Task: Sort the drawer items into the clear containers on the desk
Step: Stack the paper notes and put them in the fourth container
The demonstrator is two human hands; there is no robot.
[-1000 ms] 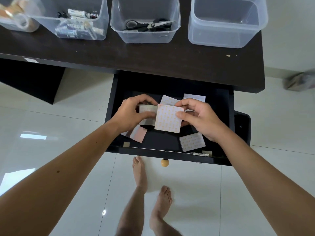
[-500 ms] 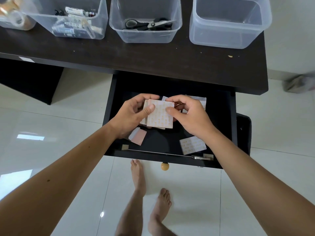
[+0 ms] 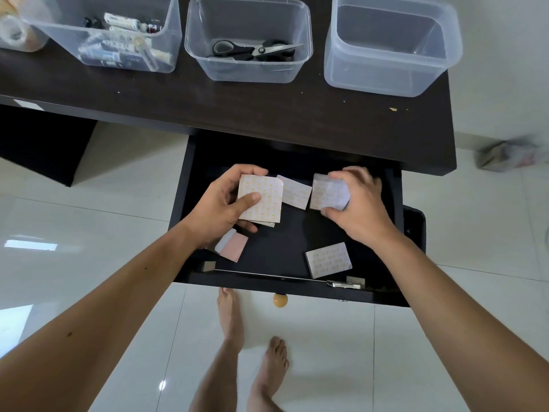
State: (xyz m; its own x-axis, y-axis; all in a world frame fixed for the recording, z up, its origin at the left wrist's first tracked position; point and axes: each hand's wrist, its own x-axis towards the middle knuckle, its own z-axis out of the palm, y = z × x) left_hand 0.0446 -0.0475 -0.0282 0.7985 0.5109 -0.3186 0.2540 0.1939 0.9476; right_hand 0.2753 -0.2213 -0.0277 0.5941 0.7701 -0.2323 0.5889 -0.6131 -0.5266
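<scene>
Since half a second ago, my right hand (image 3: 361, 203) has left the stack it was helping to square and moved right, to a separate patterned square pad (image 3: 328, 193) near the back right of the open drawer (image 3: 285, 251). My fingers and thumb curl round that pad's edges and pinch it; the hand is blurred, so I cannot tell whether the pad is lifted off the drawer floor.

My left hand (image 3: 221, 206) grips the stack of patterned square pads (image 3: 261, 197) alone. The thumb presses on the top face, the fingers wrap underneath, and the stack sits above the left half of the drawer.

Items lying loose in the drawer:
- One patterned pad (image 3: 295, 191) between my two hands, tilted, its left corner touching or passing under the held stack.
- One patterned pad (image 3: 328, 260) near the front right, tilted.
- One pink pad (image 3: 233, 246) near the front left, partly under my left wrist.

On the dark desk (image 3: 237, 114) stand the clear containers. The right container (image 3: 392, 46) shows no contents. The middle container (image 3: 248, 40) holds black-handled scissors (image 3: 255, 50). The left container (image 3: 110, 31) holds small tubes and packets. A further container (image 3: 17, 34) at the left edge is cut off by the frame.
</scene>
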